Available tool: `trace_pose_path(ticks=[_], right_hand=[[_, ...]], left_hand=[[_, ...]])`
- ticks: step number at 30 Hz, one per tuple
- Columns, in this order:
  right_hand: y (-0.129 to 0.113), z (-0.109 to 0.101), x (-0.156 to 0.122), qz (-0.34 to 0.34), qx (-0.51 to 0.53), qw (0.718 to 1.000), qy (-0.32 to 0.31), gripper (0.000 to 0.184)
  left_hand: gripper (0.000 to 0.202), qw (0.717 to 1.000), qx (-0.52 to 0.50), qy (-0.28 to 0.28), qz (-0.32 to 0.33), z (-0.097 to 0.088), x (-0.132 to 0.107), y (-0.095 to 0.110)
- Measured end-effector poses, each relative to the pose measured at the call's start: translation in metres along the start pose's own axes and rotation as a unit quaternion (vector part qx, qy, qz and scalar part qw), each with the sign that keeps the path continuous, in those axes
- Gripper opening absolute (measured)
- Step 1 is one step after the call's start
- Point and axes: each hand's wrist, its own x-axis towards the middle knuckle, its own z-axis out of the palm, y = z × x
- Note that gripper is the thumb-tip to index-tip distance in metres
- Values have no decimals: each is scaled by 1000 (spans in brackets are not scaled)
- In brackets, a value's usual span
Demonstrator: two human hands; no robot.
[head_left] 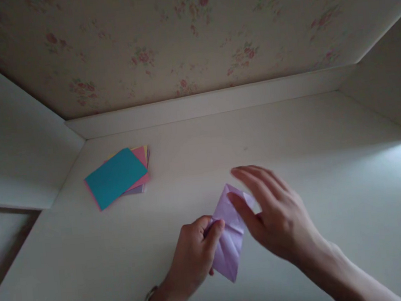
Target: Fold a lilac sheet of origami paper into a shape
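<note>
A folded sheet of purple origami paper (231,247) is held above the white desk, its creases showing and one corner pointing down. My left hand (196,250) pinches its left edge, thumb on the front and fingers behind. On the right side, my right hand (277,209) is open, with thumb and fingers apart around the upper right flap. The thumb overlaps the paper in view; whether it touches, I cannot tell. Part of the paper's right side is hidden behind that hand.
A loose stack of coloured paper (118,177), blue on top with pink, yellow and purple beneath, lies at the desk's back left. The white desk (91,265) meets side panels left and right. Flowered wallpaper (162,45) covers the wall behind.
</note>
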Motion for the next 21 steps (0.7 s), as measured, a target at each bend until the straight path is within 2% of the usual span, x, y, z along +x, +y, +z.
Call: trace_pose_path(ticks=[2,3,4,5,7,9,13,16,19,21], right_hand=[[-13,4,8,-104,-36,988,-105,20],[-17,8,10,-130,-45,981,-137,21],[-18,13,11,-155,-48,972,-169,33],[-17,18,12,-168,-52,967,-187,41],[-7,26,11,-178,-40,961,-208,45],[9,27,12,-165,-40,960,-223,53],[41,20,20,-144,-65,967,-199,62],[57,16,24,-138,-123,970,-159,58],[58,14,17,-85,-144,984,-56,46],[52,14,5,-42,-114,992,20,27]], left_hand=[[38,999,28,-8,25,2,-1,0],[40,999,39,-15,29,2,-1,0],[42,998,47,-21,27,2,-1,1],[42,998,50,-26,24,2,-2,1],[38,998,50,-30,27,1,-2,2],[34,996,60,-33,49,-1,-2,2],[38,994,71,-57,65,0,-2,-3],[37,995,60,-51,60,0,-1,-9],[36,998,40,-36,40,0,2,-12],[38,999,19,-16,21,0,4,-12]])
